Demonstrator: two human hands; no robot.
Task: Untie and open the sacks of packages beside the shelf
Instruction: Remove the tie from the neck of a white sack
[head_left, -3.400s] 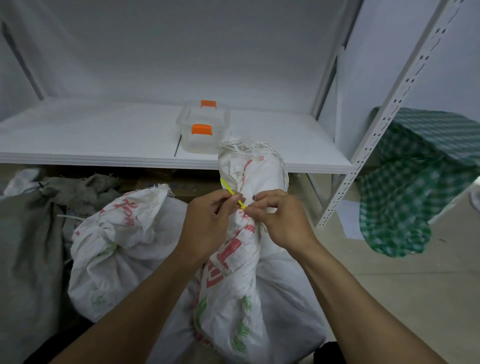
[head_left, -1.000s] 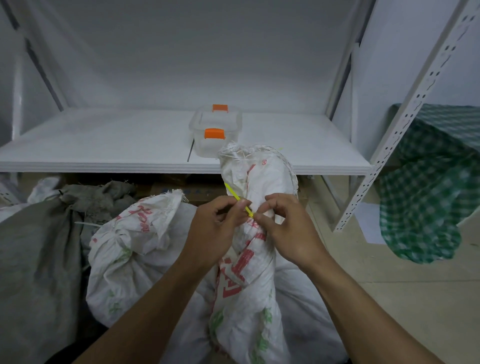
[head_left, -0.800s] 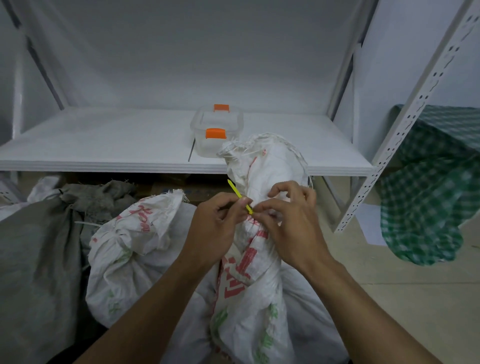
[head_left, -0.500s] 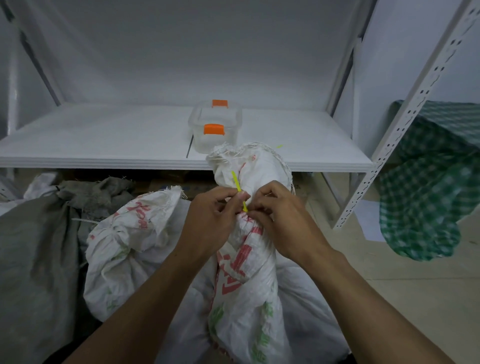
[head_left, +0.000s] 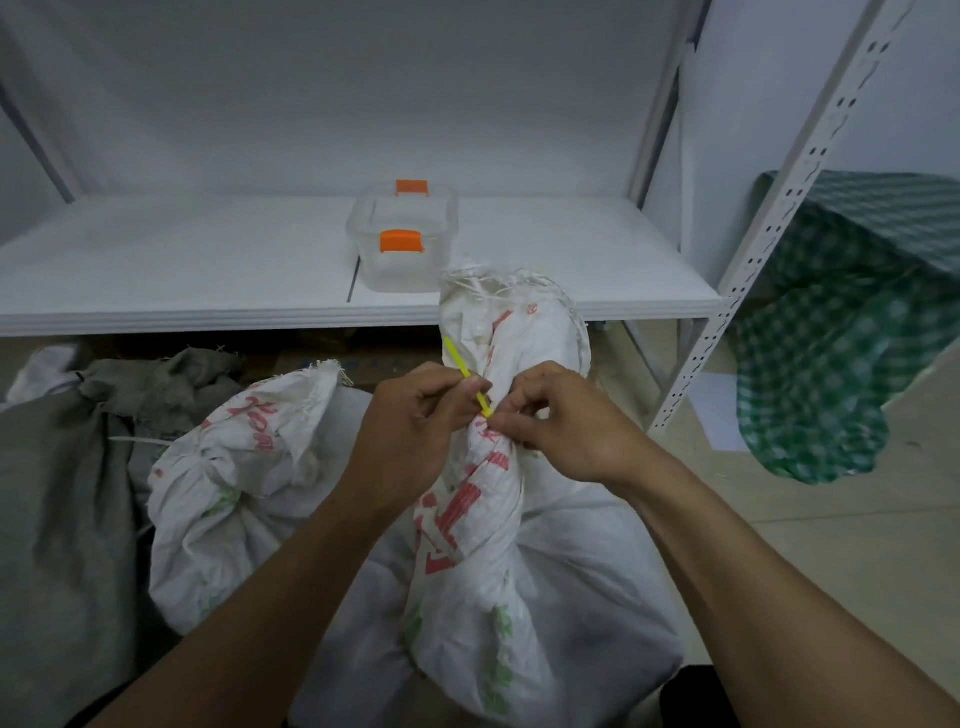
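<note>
Yellow tie (head_left: 466, 375) binds the neck of a white woven sack (head_left: 467, 519); left hand (head_left: 410, 431) pinches its tail, right hand (head_left: 566, 421) pinches the neck beside it

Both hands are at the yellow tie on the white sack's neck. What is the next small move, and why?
Probably draw the yellow tie loose: the left hand pinches its tail, the right hand pinches where it cinches the white sack, whose neck is bunched shut.
</note>
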